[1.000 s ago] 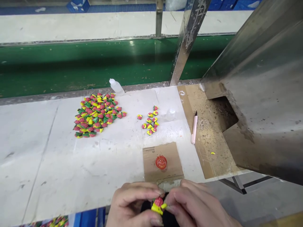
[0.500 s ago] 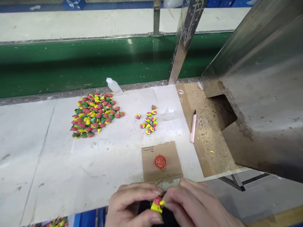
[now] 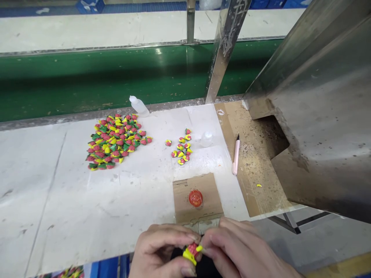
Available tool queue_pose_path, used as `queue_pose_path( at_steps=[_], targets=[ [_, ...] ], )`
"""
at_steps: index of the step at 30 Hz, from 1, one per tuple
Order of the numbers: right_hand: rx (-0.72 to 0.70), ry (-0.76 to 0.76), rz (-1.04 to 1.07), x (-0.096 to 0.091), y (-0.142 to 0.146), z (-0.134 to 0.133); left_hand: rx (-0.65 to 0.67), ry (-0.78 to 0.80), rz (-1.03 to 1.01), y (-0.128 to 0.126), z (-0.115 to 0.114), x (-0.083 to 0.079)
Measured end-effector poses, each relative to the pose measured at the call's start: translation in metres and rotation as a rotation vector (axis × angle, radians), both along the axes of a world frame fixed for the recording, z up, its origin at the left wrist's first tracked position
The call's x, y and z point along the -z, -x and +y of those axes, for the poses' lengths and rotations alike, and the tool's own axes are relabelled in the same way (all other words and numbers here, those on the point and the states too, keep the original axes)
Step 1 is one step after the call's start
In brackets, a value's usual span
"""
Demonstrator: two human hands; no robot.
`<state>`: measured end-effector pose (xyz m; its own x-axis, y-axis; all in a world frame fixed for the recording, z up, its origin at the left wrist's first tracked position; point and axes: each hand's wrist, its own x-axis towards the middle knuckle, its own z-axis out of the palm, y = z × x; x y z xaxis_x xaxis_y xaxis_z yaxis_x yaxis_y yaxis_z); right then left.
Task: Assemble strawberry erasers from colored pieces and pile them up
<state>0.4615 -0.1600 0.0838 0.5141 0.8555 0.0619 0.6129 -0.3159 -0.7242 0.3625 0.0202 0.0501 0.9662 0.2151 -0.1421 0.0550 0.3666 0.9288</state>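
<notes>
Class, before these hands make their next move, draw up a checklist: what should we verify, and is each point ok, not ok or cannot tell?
1. Left hand gripping the red-and-yellow figurine: ok, pinched.
2. Right hand gripping the figurine's yellow tip: cannot tell; the contact is too small to judge.
3. Red dish resting on the cardboard square: ok.
4. Yellow bits all gathered: not ok; a small yellow piece lies alone on the brown cardboard sheet.
5. Large pile separate from the small cluster: ok.
</notes>
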Motion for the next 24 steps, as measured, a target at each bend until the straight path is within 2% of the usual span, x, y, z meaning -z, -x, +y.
queue_pose_path(
  at_steps=[7, 15, 19, 21, 24],
  targets=[
    [-0.047, -0.04, -0.059, -0.002, -0.004, 0.001, -0.012, -0.046, -0.047, -0.004, 0.002, -0.002],
    [-0.064, -0.045, 0.036, -0.005, -0.004, -0.001, 0.006, -0.063, -0.095, -0.007, 0.003, 0.002],
    [-0.097, -0.068, -0.095, -0.006, -0.011, 0.0, 0.04, -0.091, -0.083, -0.008, 0.003, 0.001],
    [-0.112, -0.12, -0.14, -0.004, -0.013, 0.0, 0.044, -0.072, -0.077, -0.007, 0.003, 0.001],
    [-0.109, -0.152, -0.141, 0.001, -0.014, -0.001, 0.029, 0.034, -0.042, -0.001, 0.0, 0.005]
  ],
)
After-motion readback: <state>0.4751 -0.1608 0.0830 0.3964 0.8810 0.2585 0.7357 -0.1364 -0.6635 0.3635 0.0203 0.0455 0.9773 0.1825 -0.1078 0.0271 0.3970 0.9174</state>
